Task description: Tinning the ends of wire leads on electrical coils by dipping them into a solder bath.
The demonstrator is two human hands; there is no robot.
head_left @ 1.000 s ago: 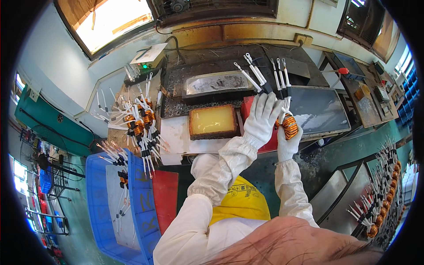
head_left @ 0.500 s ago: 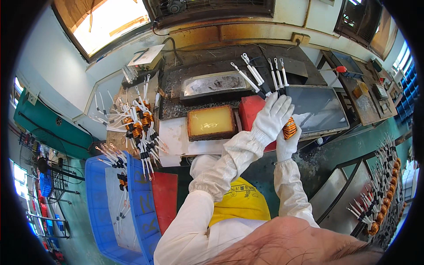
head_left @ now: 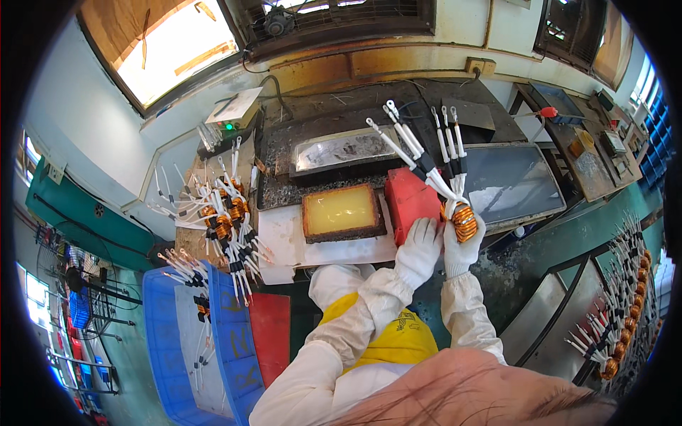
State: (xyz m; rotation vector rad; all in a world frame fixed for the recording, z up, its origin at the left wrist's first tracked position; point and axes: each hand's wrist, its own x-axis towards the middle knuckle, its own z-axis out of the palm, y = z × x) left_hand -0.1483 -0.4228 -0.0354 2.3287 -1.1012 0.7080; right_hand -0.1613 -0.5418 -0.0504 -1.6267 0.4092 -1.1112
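Observation:
A copper-wound coil (head_left: 464, 221) with white-sleeved leads (head_left: 444, 138) ending in ring lugs sits in my gloved right hand (head_left: 463, 248). The leads fan upward in two bunches over the bench. My gloved left hand (head_left: 418, 250) is just left of the coil, fingers stretched out, in front of the red block (head_left: 410, 202); whether it touches the block I cannot tell. To the left lies a tray of yellowish material (head_left: 341, 213). Behind that is a long metal pot with a silvery surface (head_left: 344, 150).
More coils with leads (head_left: 224, 213) are heaped at the bench's left. A blue crate (head_left: 238, 348) with coils stands below. A grey-topped tray (head_left: 511, 177) is right of the red block. A rack of several coils (head_left: 629, 323) stands at the far right.
My left hand has come down from the leads to beside the coil, uncovering the leads. The coil stays in my right hand. A green light now shows on the box at the back left.

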